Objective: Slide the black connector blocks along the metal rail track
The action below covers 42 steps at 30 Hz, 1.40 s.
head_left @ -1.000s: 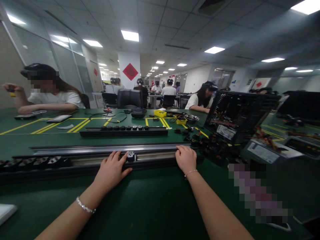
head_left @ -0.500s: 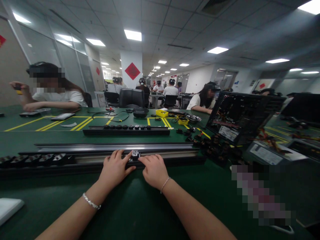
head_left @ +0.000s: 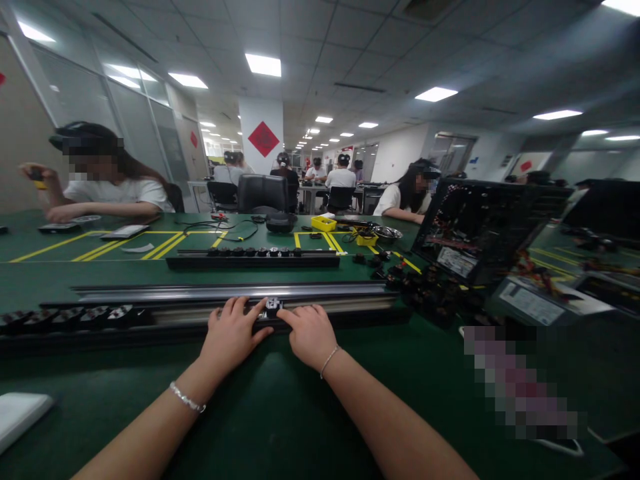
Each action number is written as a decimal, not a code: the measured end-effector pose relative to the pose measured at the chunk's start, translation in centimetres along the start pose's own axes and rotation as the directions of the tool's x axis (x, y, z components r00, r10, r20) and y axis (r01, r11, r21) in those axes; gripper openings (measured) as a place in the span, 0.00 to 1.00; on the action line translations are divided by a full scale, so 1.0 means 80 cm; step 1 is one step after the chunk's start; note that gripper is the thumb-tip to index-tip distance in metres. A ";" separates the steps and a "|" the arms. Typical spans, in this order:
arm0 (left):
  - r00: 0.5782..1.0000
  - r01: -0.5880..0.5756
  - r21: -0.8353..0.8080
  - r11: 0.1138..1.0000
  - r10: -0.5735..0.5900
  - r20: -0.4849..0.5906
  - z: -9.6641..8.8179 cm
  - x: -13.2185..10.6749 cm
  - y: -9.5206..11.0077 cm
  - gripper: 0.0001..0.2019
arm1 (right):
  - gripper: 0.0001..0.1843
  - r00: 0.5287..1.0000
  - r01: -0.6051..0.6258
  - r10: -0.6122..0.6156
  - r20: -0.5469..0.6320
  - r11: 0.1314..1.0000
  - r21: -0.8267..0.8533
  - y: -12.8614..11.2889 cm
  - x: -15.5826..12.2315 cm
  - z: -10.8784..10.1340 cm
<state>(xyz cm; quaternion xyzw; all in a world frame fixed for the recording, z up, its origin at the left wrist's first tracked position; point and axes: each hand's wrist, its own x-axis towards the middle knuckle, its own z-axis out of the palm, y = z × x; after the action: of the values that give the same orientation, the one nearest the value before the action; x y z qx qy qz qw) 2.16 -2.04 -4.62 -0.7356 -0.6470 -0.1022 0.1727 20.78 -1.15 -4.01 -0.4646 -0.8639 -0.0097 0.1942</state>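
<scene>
A small black-and-white block-shaped part (head_left: 273, 305) sits in the long black rail (head_left: 180, 315) in front of me. My left hand (head_left: 231, 333) rests over the rail's near edge, fingers spread. Its index fingertip is at the part's left side and its thumb points right below it. From the right, my right hand (head_left: 311, 337) reaches in with its index finger stretched to the part's right side. Its other fingers bend loosely and its thumb is hidden. Several similar dark parts (head_left: 75, 316) line the rail's left end. Right behind lies a second rail with a shiny strip (head_left: 240, 293).
A shorter rail (head_left: 250, 263) with several parts stands farther back. Loose black parts (head_left: 435, 293) heap at the right, beside an open computer case (head_left: 485, 227) and a power supply (head_left: 530, 303). A white box (head_left: 20, 417) lies at left. People (head_left: 120, 197) sit across the table.
The view has shifted very slightly. My right hand has eased a little to the right, while my left hand keeps almost the same place. The part stays between them.
</scene>
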 end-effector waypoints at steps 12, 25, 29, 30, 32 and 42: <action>1.000 0.003 -0.004 1.000 -0.003 -0.007 0.001 -0.001 -0.001 0.29 | 0.24 0.996 -0.007 0.008 0.089 1.000 -0.012 0.010 -0.001 -0.009; 1.000 0.002 -0.009 1.000 -0.002 -0.018 0.002 -0.001 -0.002 0.28 | 0.25 0.990 -0.007 0.015 0.140 0.998 -0.059 0.017 -0.003 -0.017; 1.000 0.004 -0.012 1.000 -0.004 -0.016 0.002 -0.001 -0.002 0.28 | 0.25 0.992 0.000 0.008 0.128 0.998 -0.056 0.021 -0.003 -0.017; 1.000 0.006 -0.013 1.000 -0.006 -0.013 0.002 0.000 -0.002 0.28 | 0.25 0.992 -0.001 0.008 0.123 0.998 -0.057 0.022 -0.004 -0.017; 1.000 0.009 -0.015 1.000 -0.009 -0.008 0.002 0.000 -0.002 0.28 | 0.25 0.993 -0.003 0.010 0.121 0.998 -0.060 0.024 -0.004 -0.018; 1.000 0.024 -0.030 0.999 -0.024 0.017 -0.002 0.001 0.000 0.28 | 0.26 0.988 -0.011 0.023 0.154 0.997 -0.077 0.024 -0.004 -0.021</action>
<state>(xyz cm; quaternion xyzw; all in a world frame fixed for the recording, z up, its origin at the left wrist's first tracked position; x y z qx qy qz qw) 2.15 -2.04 -4.45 -0.7312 -0.6555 -0.1080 0.1548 23.04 -0.66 -2.85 -0.4783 -0.8714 -0.0049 0.1089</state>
